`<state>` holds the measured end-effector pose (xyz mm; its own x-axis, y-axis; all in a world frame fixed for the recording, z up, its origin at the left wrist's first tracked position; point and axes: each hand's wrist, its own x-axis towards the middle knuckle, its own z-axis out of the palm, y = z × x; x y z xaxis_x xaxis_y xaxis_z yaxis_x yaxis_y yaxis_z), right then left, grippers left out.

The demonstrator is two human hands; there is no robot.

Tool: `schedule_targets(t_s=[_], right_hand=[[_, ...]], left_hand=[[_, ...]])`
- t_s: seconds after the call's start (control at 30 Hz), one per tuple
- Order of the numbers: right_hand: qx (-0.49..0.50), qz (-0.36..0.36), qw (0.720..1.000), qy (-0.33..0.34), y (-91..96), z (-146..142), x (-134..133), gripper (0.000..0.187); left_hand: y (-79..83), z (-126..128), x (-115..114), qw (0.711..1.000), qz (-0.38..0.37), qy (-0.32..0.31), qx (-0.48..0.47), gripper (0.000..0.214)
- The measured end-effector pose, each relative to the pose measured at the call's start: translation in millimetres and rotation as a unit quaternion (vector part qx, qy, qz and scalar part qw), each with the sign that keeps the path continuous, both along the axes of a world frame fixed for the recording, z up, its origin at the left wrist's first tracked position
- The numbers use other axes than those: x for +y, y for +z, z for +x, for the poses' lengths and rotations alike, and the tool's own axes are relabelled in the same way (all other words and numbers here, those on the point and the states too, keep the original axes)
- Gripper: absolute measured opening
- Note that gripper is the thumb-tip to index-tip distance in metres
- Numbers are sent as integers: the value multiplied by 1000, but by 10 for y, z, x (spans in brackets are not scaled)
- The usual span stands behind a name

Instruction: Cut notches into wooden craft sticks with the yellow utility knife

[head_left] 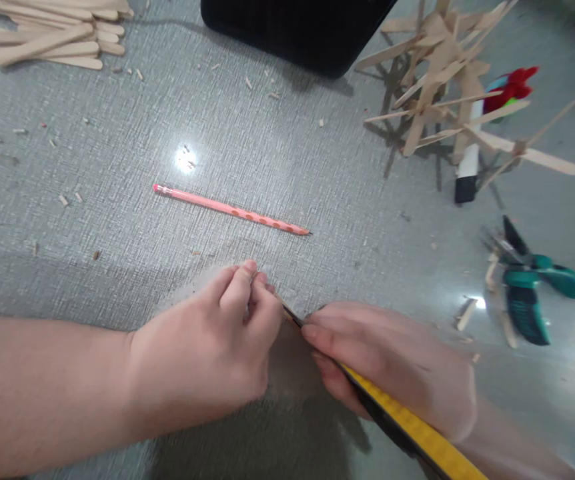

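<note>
Apart: yellow tool (403,415), pliers (521,277) with blurred lettering (526,310).

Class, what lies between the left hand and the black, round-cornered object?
In the head view, a slim pink pencil and, beyond it, tiny pale scraps.

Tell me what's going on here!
The person's right hand grips a yellow and black tool, maybe a cutter, its narrow end pointing toward the left hand. The left hand is closed; anything it may pinch is mostly hidden. A pink pencil lies beyond them on the table, with pliers off to the right.
</note>
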<state>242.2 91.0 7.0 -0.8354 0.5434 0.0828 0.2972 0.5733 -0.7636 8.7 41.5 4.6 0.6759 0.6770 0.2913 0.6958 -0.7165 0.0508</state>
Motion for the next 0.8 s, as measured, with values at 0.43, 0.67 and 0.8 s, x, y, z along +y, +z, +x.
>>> schedule_targets(t_s=[0.43, 0.67, 0.8], right_hand=[[-107, -249, 963, 3, 155, -82, 81, 49], [-15, -32, 998, -42, 12, 88, -28, 20], [83, 126, 985, -83, -61, 180, 18, 39]], left_hand=[[6, -15, -1, 1000, -17, 0, -7, 27], [-39, -25, -19, 1000, 7, 6, -15, 21], [-56, -48, -40, 1000, 13, 11, -17, 22]])
